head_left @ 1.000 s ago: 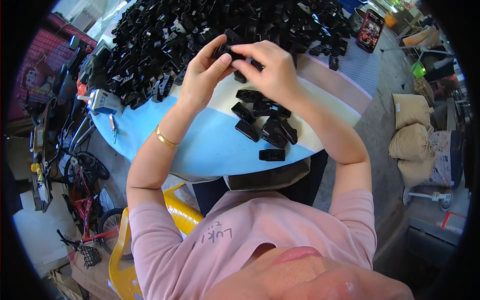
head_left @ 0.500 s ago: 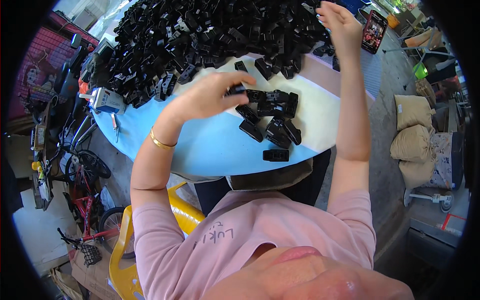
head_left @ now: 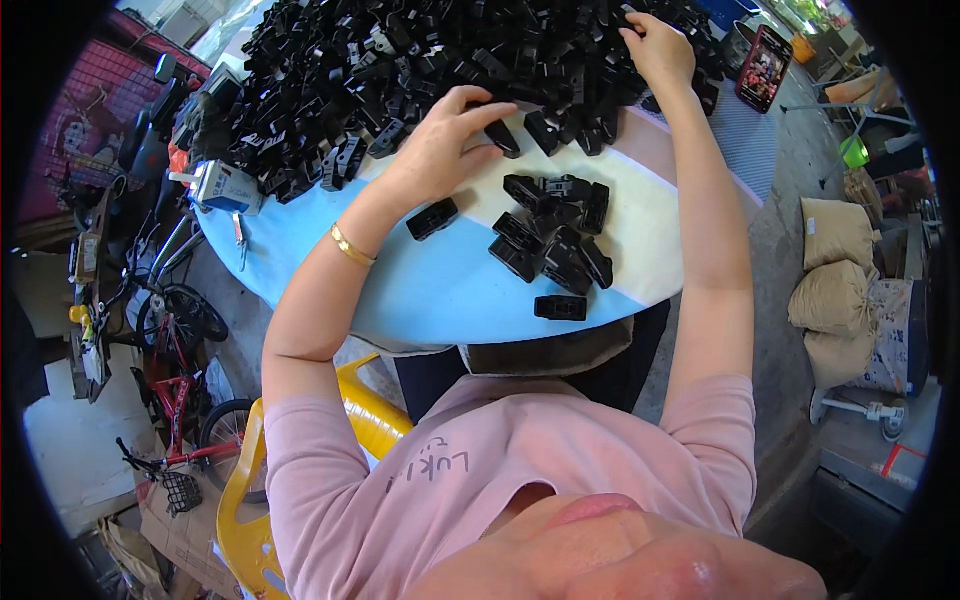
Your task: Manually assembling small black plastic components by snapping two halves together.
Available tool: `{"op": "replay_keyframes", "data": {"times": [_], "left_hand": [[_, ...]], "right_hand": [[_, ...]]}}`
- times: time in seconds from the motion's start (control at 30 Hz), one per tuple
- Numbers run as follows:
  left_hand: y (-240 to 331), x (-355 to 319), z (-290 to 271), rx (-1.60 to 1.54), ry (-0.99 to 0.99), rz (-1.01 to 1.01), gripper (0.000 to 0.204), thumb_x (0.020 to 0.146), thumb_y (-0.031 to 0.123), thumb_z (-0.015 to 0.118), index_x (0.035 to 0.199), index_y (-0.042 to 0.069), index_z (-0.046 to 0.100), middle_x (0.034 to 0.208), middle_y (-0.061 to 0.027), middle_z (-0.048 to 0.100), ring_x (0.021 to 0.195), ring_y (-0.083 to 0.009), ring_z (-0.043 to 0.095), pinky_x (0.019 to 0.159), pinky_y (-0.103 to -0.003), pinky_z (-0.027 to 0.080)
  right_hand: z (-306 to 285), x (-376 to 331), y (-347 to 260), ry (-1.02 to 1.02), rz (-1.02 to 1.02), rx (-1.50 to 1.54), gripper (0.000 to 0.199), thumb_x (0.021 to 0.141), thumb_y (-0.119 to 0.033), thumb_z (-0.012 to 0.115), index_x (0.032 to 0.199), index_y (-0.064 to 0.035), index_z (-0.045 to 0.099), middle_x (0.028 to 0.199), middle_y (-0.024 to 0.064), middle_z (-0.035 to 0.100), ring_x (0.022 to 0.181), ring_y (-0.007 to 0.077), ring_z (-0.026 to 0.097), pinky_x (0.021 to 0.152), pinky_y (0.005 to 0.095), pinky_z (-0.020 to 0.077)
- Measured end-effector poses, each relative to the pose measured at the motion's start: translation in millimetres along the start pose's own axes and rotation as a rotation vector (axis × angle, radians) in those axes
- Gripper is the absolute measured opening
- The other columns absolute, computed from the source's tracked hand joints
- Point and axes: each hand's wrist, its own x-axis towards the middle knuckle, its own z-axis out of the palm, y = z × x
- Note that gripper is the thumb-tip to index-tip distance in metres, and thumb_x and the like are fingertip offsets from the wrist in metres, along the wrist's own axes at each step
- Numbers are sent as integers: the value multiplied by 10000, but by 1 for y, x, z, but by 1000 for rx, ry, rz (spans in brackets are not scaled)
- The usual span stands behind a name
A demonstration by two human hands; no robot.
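Note:
My left hand [head_left: 440,150] is over the near edge of a large heap of small black plastic parts [head_left: 400,60]. Its thumb and fingers are apart, close around a single black plastic part [head_left: 503,139] on the table, and no grip on it shows. Another loose black part [head_left: 432,220] lies below my left wrist. My right hand [head_left: 662,55] hovers at the heap's right side, fingers bent but apart, with nothing seen in them. Nearer me, a small cluster of black parts [head_left: 555,225] sits on the table, and one more part [head_left: 560,307] lies by the front edge.
The table [head_left: 380,300] has a light blue and cream cover with a rounded front edge. A box [head_left: 228,188] stands at the left, beside a small metal tool [head_left: 240,230]. A phone [head_left: 764,70] leans upright at the far right. Stuffed sacks [head_left: 835,260] are on the right.
My left hand has moved away from me toward the heap; the dark part at its fingers is gone from them, and a part now lies below the wrist. My right hand has shifted slightly left.

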Motion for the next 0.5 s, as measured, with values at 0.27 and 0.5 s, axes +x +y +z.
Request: {"op": "replay_keyframes", "data": {"times": [0.27,0.5], "left_hand": [[-8,-4,1,-90,47,-95,292,684,92,731,949,40,620,952,-71,597,848,-269,556,751,-325,487],[4,-5,-9,-127,82,-106,353,652,183,789,866,-14,589,830,-66,599,647,-147,531,604,-256,465]], "right_hand": [[-64,-35,-69,-260,29,836,312,814,-212,615,1086,-61,639,864,61,671,762,106,614,664,228,482],[-80,-81,-128,-606,-90,1136,268,828,-92,622,1077,6,620,908,62,656,795,94,612,695,220,495]]}}
